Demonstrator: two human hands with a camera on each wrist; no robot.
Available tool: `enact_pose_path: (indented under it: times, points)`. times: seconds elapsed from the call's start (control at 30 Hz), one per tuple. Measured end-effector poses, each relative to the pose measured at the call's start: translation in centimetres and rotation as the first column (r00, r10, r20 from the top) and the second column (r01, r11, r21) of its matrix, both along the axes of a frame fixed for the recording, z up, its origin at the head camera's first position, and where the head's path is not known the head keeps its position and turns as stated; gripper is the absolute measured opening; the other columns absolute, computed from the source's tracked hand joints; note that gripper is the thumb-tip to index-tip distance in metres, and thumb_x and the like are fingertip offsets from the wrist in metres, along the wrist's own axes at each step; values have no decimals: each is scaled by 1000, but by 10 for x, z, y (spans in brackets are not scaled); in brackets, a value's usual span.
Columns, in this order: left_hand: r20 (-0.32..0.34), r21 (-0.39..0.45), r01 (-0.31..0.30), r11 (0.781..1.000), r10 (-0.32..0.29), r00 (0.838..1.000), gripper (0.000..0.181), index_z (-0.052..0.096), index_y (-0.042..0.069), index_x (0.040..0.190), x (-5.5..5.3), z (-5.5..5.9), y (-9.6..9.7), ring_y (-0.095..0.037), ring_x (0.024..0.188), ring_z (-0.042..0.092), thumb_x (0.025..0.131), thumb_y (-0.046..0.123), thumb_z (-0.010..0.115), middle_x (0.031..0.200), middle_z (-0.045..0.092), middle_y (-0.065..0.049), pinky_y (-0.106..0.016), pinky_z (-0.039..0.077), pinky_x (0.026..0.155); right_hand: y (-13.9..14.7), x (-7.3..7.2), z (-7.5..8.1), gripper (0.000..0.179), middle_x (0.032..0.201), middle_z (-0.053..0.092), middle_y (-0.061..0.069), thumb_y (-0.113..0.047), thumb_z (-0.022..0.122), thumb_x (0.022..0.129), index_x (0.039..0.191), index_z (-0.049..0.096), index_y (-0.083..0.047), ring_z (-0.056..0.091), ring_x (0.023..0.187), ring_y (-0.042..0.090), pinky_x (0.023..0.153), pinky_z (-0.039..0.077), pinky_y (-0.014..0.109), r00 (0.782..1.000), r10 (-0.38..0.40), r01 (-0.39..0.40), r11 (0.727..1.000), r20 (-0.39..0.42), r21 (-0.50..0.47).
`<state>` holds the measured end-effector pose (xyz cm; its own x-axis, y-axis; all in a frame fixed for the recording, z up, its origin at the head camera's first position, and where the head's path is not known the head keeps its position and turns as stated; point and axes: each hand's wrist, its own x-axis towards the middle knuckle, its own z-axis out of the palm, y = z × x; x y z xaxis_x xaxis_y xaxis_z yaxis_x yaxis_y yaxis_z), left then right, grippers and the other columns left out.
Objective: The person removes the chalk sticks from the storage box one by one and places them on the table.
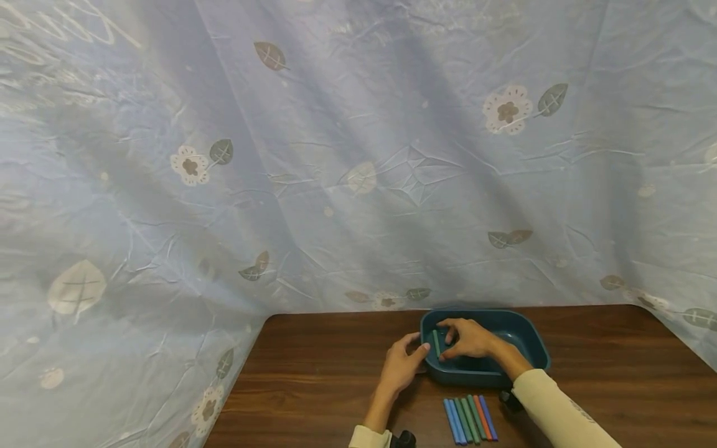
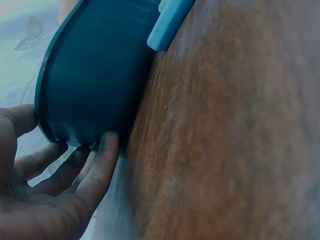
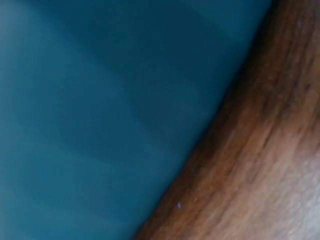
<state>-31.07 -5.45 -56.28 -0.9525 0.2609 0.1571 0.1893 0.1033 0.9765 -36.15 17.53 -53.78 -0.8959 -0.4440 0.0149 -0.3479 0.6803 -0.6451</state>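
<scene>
A dark blue rectangular basin (image 1: 482, 378) stands on the wooden table. My left hand (image 1: 399, 366) holds its left end. The thumb lies at the rim and the other fingers touch the outer wall, as the left wrist view shows. Inside the basin, at that same end, is a slim green stick (image 1: 437, 343). My right hand (image 1: 469, 340) reaches in over the near side, with thumb and index fingertip at the stick's two ends, seemingly pinching it. The right wrist view has only the basin wall (image 3: 90, 110) and tabletop, with no fingers visible.
A row of several coloured sticks (image 1: 469, 420), light blue, green, orange and dark blue, lies on the table (image 1: 313, 373) in front of the basin. One light blue stick (image 2: 169, 25) shows near the basin in the left wrist view. A patterned curtain (image 1: 358, 155) hangs behind.
</scene>
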Motion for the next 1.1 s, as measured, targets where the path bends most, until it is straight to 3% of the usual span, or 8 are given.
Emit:
enact_pose_path:
  times: [0.13,0.4,0.57,0.73,1.1]
  points:
    - [-13,12,-1,1000,1,1000,49,59,-9,145,1,0,0,-45,104,78,106,18,68,119,76,-27,-52,69,80,-3,-1,-1,84,99,69,5,-25,97,77,146,59,5,60,83,16,73,56,34,1000,-9,9,1000,-6,18]
    - [2,3,0,1000,0,1000,49,59,-9,146,2,1,0,-45,104,77,106,19,68,121,74,-30,-50,70,81,-7,0,-2,78,97,68,6,-23,97,78,142,62,5,58,81,16,70,53,31,1000,-14,15,999,-13,35]
    - [-10,-27,-4,1000,3,1000,51,59,-9,146,1,2,0,-40,104,79,107,22,68,121,76,-27,-44,70,80,-8,0,-1,76,97,67,6,-23,97,78,140,63,4,58,81,16,70,54,33,1000,-20,21,999,-14,35]
    - [-7,-17,-18,1000,18,1000,49,61,-8,144,2,3,3,-37,97,80,105,20,69,117,77,-26,-48,70,79,-6,1,-2,75,96,67,3,-27,98,77,137,65,3,58,81,15,71,54,32,999,-31,33,998,-26,60]
    - [-15,16,-26,1000,26,1000,45,63,-8,142,0,1,3,-43,101,79,104,17,69,119,77,-26,-54,69,82,2,10,16,77,98,70,3,-31,97,78,139,64,2,60,80,13,69,53,29,998,-12,13,1000,-69,22]
